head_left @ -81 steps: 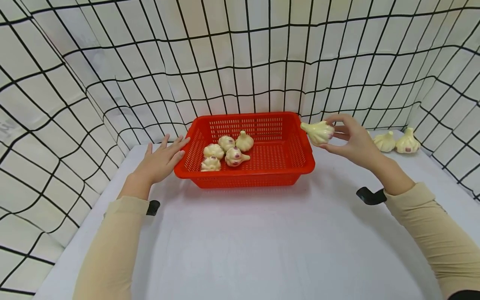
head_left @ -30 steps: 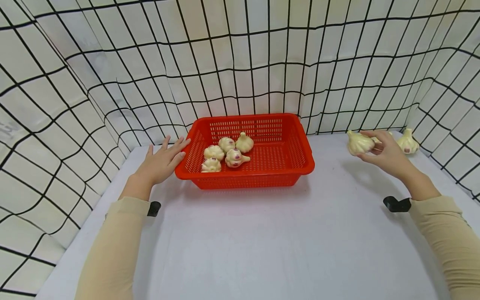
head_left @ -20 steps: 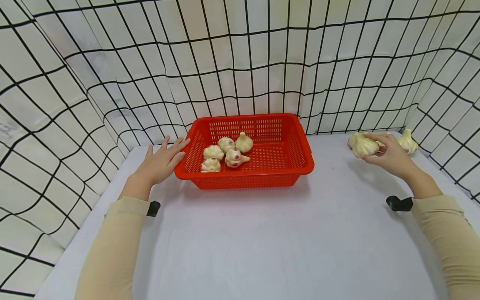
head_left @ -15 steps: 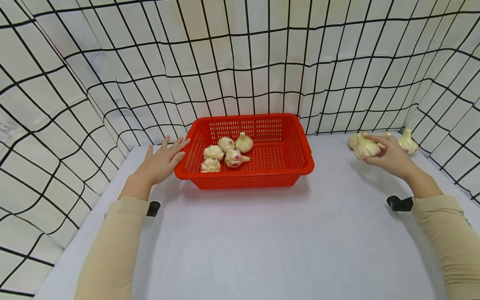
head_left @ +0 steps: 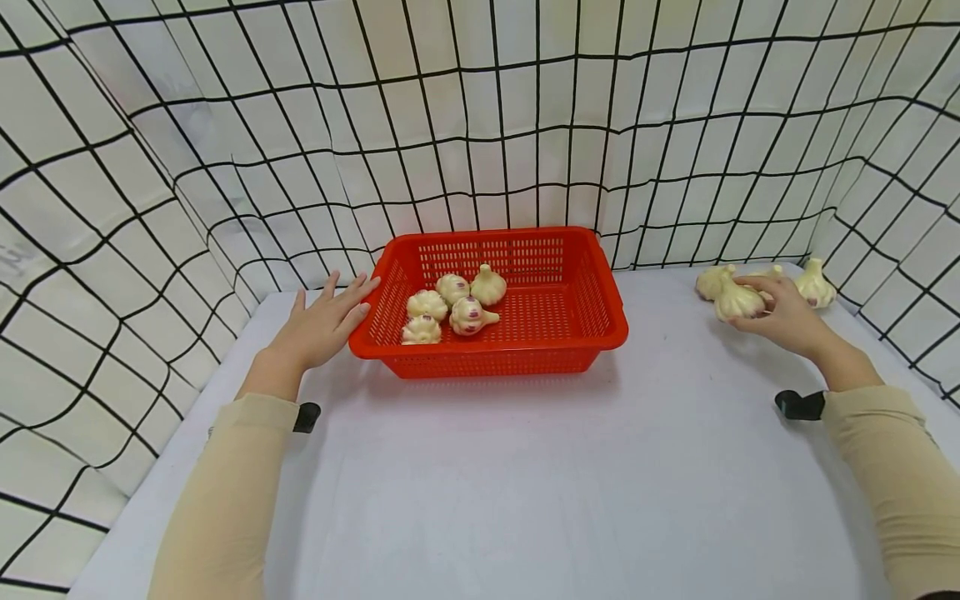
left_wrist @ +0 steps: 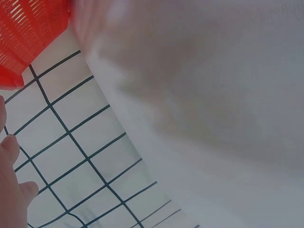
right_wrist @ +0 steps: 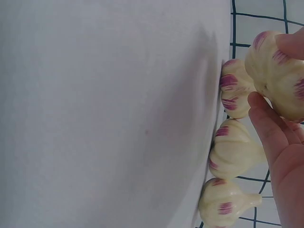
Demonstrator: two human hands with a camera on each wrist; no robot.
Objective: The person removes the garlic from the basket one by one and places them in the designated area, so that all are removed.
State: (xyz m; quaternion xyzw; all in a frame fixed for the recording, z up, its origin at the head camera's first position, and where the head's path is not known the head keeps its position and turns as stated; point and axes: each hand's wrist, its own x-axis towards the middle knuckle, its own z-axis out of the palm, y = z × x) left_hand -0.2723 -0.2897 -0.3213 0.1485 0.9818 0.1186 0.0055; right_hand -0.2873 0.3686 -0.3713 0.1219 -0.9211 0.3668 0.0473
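Note:
In the head view, my left hand (head_left: 318,325) rests with straight, spread fingers on the left rim of the red plastic basket (head_left: 495,352). Several garlic bulbs (head_left: 468,316) lie in the basket's left half. At the far right, my right hand (head_left: 787,315) holds a garlic bulb (head_left: 738,303) between thumb and fingers, stem upward. Behind and beside it stand three more bulbs: one left (head_left: 707,284), one partly hidden behind the hand (head_left: 775,272), one right (head_left: 815,285). In the right wrist view, the held bulb (right_wrist: 273,71) appears above the table, apart from the row.
A black grid net (head_left: 517,133) over white sheeting walls the back and both sides. A white cloth (head_left: 480,483) covers the table. Small black devices (head_left: 799,406) are strapped at the wrists.
My right hand has carried the bulb rightward, away from the basket's right rim, then slightly down. Its stem has turned upward, and another bulb shows to its left. My left hand has stayed put.

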